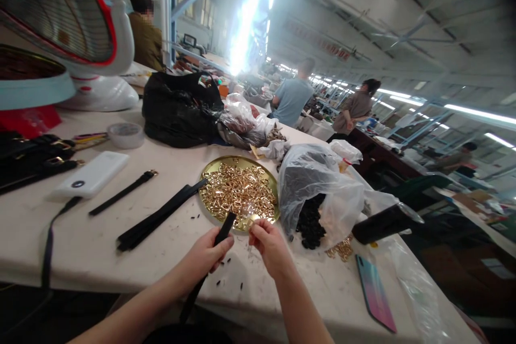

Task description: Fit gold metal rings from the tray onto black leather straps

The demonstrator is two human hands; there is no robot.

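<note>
My left hand [207, 252] is closed around a black strap [228, 226], whose end stands up past the thumb while the rest hangs below the table edge. Fingertips of my right hand [268, 239] pinch a small gold piece [251, 223] that looks like a buckle, a short gap from the strap's end. Just beyond both hands lies a round gold tray [206, 206] heaped with gold buckles [242, 188]. Several flat black straps [161, 217] lie to the left, their far ends at the tray's rim. Farther left is a strap with a buckle fitted [124, 192].
A clear plastic bag [310, 166] spills black pieces [311, 223] on the right, near a black cylinder [382, 223] and a phone [374, 293]. Behind are a black bag [181, 110], a white power bank [91, 174] and a fan [60, 16]. Other people work farther off.
</note>
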